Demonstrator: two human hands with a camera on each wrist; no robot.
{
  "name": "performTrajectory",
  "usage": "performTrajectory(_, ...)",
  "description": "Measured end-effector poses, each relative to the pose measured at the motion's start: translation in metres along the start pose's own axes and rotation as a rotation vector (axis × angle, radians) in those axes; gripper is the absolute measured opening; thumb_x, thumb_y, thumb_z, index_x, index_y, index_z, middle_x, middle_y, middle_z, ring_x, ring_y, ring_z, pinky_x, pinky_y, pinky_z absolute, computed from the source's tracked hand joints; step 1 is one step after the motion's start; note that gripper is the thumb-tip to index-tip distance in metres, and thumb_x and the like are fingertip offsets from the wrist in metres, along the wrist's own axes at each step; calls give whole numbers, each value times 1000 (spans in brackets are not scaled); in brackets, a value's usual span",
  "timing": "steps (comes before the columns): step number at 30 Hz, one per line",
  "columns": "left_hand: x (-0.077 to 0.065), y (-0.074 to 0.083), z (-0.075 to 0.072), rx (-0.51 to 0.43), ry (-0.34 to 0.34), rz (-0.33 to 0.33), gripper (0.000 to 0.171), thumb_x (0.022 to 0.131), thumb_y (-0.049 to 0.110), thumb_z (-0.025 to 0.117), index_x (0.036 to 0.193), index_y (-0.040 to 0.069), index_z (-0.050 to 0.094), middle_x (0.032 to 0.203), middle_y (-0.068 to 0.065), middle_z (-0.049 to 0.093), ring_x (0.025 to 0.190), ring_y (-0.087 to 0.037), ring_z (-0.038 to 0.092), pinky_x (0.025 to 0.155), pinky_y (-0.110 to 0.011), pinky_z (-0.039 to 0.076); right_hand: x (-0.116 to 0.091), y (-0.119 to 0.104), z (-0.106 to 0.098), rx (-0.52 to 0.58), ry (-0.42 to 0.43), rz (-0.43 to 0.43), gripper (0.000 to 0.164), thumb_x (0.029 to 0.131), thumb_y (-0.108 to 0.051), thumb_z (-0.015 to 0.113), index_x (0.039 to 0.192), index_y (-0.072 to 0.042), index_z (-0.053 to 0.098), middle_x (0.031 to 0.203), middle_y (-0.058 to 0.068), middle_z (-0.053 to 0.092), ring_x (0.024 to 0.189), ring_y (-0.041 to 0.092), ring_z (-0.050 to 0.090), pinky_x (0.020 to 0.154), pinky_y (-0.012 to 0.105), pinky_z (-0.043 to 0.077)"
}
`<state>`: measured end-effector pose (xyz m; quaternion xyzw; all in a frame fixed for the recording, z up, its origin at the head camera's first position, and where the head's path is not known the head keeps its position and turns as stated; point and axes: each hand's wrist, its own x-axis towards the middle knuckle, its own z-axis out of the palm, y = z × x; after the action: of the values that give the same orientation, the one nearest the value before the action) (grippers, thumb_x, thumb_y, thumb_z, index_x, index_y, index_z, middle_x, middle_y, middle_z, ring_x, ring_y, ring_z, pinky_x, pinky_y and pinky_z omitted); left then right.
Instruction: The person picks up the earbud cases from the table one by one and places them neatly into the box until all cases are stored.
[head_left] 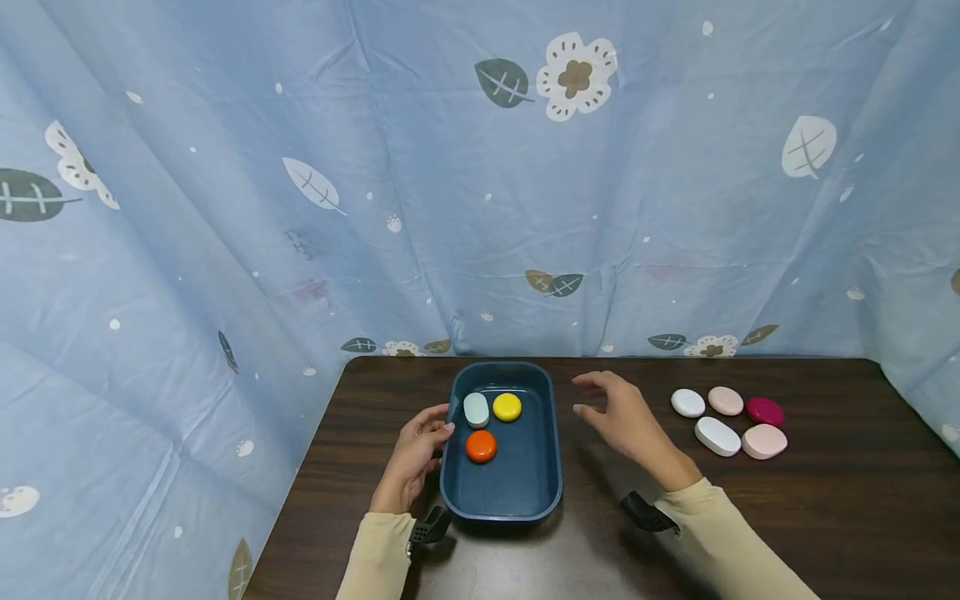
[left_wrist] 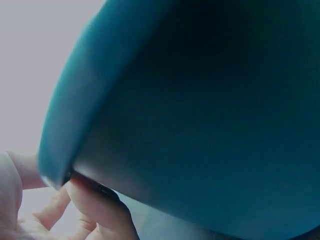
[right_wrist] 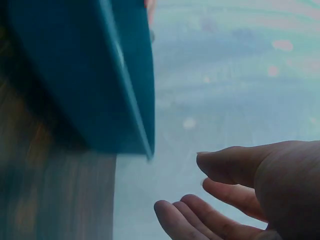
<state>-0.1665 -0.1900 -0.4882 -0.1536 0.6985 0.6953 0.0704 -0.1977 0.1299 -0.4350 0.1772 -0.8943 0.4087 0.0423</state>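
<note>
A dark blue, deep rectangular tray (head_left: 501,492) with rounded corners lies in front of me. Inside are a pale, oblong soap-like piece (head_left: 476,410), a round yellow piece (head_left: 507,407) and a round orange-red piece (head_left: 481,447). At the tray's left side, my left hand (head_left: 413,454) grips the wall, thumb at the rim; in the left wrist view, fingers (left_wrist: 97,205) touch the tray's outer side. My right hand (head_left: 624,419) hovers right of the tray, apart from it, with fingers and thumb spread and nothing between them, as the right wrist view also shows.
On the right of the dark wood table (head_left: 832,500) lie several smooth rounded pieces: a round white one (head_left: 687,403), an oblong white one (head_left: 717,437), two pale pink ones and a crimson one (head_left: 765,411). A blue patterned curtain (head_left: 480,183) hangs along the table's back and left.
</note>
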Motion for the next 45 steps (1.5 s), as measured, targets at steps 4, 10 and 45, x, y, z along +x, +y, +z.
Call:
performTrajectory(4,0,1,0,2,1,2,40,106,12,61,145,4,58,111,-13,64,88,-23,59,69,-32,51,-11,17,-15,-32,48,30,38,94,2,74,131,7,65,127,28,65,116,47,66,87,52,60)
performTrajectory(10,2,1,0,0,6,1,40,106,11,61,145,4,58,111,-13,64,87,-23,58,69,-31,50,-27,43,-32,-49,90,51,40,92,5,75,131,9,64,126,31,65,113,49,68,85,52,60)
performTrajectory(45,0,3,1,1,5,-17,40,107,13,60,147,6,58,116,-16,64,90,-25,58,70,-31,51,-81,115,-88,-253,223,156,44,83,6,81,123,15,63,109,38,68,98,53,70,76,53,58)
